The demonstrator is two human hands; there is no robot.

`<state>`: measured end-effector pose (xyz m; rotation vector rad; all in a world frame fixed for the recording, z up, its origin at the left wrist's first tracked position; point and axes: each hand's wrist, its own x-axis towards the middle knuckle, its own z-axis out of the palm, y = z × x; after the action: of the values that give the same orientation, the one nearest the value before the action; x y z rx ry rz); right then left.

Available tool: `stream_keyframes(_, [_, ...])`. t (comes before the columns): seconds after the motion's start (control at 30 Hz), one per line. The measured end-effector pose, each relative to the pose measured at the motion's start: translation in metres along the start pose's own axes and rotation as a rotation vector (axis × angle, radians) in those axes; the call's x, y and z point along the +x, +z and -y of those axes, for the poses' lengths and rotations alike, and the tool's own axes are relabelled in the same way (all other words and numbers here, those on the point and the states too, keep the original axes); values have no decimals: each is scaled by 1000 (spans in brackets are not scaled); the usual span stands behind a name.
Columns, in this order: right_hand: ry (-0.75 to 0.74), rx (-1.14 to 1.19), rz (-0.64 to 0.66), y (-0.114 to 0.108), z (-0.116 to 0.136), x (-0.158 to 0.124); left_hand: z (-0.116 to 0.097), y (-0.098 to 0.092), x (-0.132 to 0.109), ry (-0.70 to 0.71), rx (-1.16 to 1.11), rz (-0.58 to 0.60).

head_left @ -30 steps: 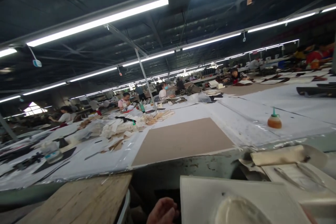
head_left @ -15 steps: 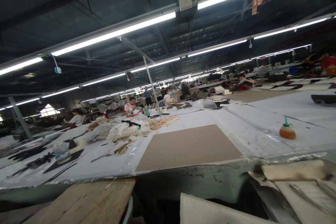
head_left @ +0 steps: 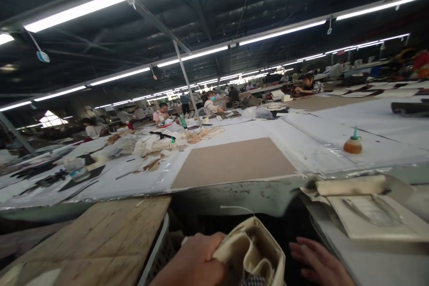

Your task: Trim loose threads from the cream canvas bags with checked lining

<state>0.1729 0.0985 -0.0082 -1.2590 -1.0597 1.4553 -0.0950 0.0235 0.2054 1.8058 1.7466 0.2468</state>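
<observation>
Gripping cream fabric piece (head_left: 251, 254) in closed left hand (head_left: 197, 261), holding right hand (head_left: 318, 261) loosely open, empty, ideally for bracing opposite edge.

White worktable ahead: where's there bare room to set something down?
The brown sheet looks bare, as does the white tabletop between it and the amber bottle. Left of the sheet, pale scraps crowd together. Nearer, a dark gap separates the cream fabric from the right hand.

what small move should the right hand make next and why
Probably bring the right hand to the right edge of the cream fabric piece: the left hand grips its left side, while the right is open and apart from it.
</observation>
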Motion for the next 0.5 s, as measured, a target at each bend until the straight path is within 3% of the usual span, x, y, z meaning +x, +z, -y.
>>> stream_keyframes(0.13, [-244,-56,-114,1,48,-25,-16,6,8,136,324,51])
stream_keyframes(0.27, [-540,-349,14,17,89,-56,-24,30,28,243,558,169])
stream_keyframes(0.4, [-883,-692,-28,30,93,-63,-22,55,48,261,614,178])
stream_keyframes(0.5, [-899,-893,-39,40,82,-57,-15,62,57,339,741,209])
